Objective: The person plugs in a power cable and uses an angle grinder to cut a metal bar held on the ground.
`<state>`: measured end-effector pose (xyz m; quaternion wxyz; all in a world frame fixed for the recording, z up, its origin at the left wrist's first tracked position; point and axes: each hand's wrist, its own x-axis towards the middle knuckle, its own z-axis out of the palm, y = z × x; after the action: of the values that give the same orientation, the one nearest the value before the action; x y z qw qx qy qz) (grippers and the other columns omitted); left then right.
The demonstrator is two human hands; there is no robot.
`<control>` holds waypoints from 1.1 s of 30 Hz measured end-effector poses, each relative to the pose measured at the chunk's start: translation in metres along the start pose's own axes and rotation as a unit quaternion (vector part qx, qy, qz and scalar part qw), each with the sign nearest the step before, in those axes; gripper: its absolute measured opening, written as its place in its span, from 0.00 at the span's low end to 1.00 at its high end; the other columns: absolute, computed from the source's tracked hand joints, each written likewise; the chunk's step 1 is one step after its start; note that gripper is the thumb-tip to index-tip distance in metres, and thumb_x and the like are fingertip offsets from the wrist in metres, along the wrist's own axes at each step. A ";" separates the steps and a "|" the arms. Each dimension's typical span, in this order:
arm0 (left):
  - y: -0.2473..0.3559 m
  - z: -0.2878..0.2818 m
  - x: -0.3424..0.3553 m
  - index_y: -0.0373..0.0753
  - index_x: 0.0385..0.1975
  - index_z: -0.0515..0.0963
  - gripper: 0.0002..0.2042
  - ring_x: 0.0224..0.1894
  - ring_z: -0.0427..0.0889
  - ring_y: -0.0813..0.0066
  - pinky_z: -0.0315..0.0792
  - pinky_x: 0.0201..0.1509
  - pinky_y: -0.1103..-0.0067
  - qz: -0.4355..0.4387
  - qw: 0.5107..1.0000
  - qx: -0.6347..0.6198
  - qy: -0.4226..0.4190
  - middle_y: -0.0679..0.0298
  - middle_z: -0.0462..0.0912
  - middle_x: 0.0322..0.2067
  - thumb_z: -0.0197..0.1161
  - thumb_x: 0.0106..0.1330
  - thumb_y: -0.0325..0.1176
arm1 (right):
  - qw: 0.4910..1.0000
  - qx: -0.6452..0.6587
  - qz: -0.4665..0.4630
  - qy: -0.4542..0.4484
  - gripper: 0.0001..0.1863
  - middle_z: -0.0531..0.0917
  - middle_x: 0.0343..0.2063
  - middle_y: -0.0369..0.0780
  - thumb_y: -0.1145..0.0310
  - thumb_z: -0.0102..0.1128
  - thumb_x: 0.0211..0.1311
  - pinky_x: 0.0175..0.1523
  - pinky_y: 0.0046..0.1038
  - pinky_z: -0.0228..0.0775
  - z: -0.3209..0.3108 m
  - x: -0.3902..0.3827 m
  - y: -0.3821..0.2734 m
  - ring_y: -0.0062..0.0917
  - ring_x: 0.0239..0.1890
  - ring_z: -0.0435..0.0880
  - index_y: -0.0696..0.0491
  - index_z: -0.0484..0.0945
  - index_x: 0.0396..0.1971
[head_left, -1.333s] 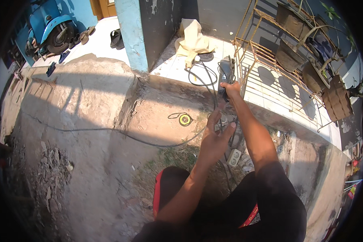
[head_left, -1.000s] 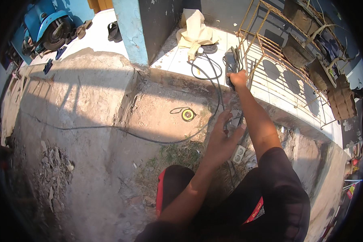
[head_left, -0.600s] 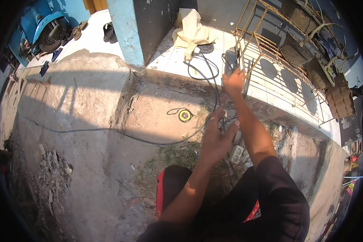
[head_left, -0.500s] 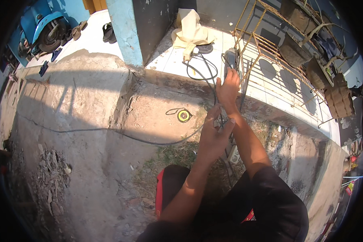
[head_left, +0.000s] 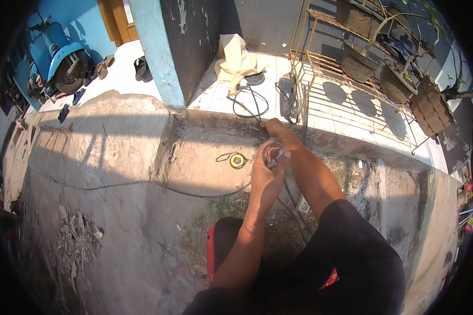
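My right hand [head_left: 279, 132] reaches forward over the step's edge, its fingers closed on a black cable [head_left: 256, 113] that loops on the white tiles. Just below it, my left hand [head_left: 268, 170] is curled, thumb toward the fingers. What lies inside its slightly blurred grip I cannot make out. More cable shows beneath the left hand, running toward my legs past a white socket strip [head_left: 303, 205]. Another stretch of cable [head_left: 194, 195] trails left across the concrete. On the ground left of my hands lies a yellow-green and black tape measure [head_left: 237, 160] with a strap.
A cream cloth bag [head_left: 236, 58] and a dark corded device [head_left: 287, 97] rest on the tiled ledge. Beside them stands a rusty metal rack [head_left: 326, 63] with plant pots [head_left: 360, 63]. A blue pillar [head_left: 157, 52], sandals [head_left: 63, 113] and a blue scooter [head_left: 63, 55] are at left.
My right hand has drawn back and left from near the corded device to the cable. The left hand's fingers have curled in. The view has shifted a little.
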<state>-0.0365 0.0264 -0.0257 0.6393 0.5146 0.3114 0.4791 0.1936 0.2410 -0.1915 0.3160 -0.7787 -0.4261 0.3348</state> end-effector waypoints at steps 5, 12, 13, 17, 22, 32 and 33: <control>0.003 0.002 -0.016 0.34 0.62 0.67 0.22 0.57 0.76 0.69 0.72 0.57 0.75 0.026 0.999 0.040 0.005 0.56 0.78 0.53 0.61 0.71 0.31 | 0.992 0.053 -0.034 0.110 0.33 0.82 0.45 0.48 0.59 0.66 0.61 0.53 0.40 0.72 0.029 -0.016 -0.017 0.37 0.46 0.80 0.62 0.68 0.61; 0.037 0.022 -0.047 0.32 0.63 0.66 0.25 0.58 0.75 0.69 0.73 0.58 0.73 0.045 0.997 0.010 -0.057 0.56 0.77 0.53 0.62 0.70 0.33 | 0.924 0.369 0.063 0.074 0.30 0.80 0.46 0.43 0.57 0.65 0.62 0.61 0.53 0.63 -0.034 0.036 -0.019 0.32 0.58 0.70 0.52 0.68 0.61; 0.036 0.014 -0.046 0.32 0.63 0.66 0.25 0.59 0.75 0.69 0.73 0.58 0.73 0.045 0.998 0.016 -0.045 0.55 0.77 0.53 0.62 0.70 0.33 | 0.923 0.372 0.080 0.052 0.28 0.80 0.46 0.42 0.56 0.64 0.63 0.62 0.54 0.61 -0.025 0.027 -0.036 0.31 0.59 0.69 0.50 0.69 0.60; 0.028 -0.005 -0.042 0.32 0.64 0.65 0.26 0.59 0.75 0.69 0.73 0.57 0.73 0.052 0.998 0.022 -0.017 0.55 0.78 0.53 0.62 0.70 0.33 | 0.899 0.433 0.034 -0.051 0.25 0.80 0.43 0.36 0.51 0.63 0.64 0.60 0.51 0.62 -0.006 -0.012 -0.080 0.26 0.48 0.75 0.47 0.72 0.56; 0.029 0.003 -0.038 0.31 0.64 0.64 0.25 0.55 0.78 0.70 0.74 0.55 0.76 -0.006 0.998 -0.049 -0.039 0.55 0.78 0.53 0.62 0.70 0.32 | 0.968 0.155 0.088 0.177 0.23 0.82 0.40 0.43 0.57 0.64 0.60 0.57 0.47 0.68 0.007 0.012 -0.076 0.32 0.48 0.79 0.57 0.75 0.49; 0.027 -0.003 -0.028 0.32 0.65 0.63 0.26 0.53 0.79 0.72 0.74 0.54 0.78 0.015 0.996 -0.077 -0.040 0.55 0.81 0.50 0.62 0.70 0.32 | 0.980 -0.116 -0.016 0.164 0.23 0.85 0.32 0.51 0.61 0.66 0.54 0.41 0.38 0.76 0.022 0.060 0.026 0.41 0.34 0.85 0.65 0.78 0.43; 0.030 0.003 -0.027 0.32 0.65 0.63 0.26 0.53 0.79 0.72 0.74 0.54 0.78 0.018 0.995 -0.078 -0.053 0.55 0.81 0.50 0.62 0.70 0.33 | 0.983 -0.089 -0.046 0.154 0.20 0.84 0.30 0.47 0.61 0.66 0.56 0.38 0.36 0.75 0.001 0.064 0.024 0.36 0.30 0.83 0.63 0.80 0.40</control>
<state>-0.0514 0.0006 0.0014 0.6844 0.4930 0.2295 0.4857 0.2298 0.2869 -0.2269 0.3224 -0.8256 -0.4359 0.1563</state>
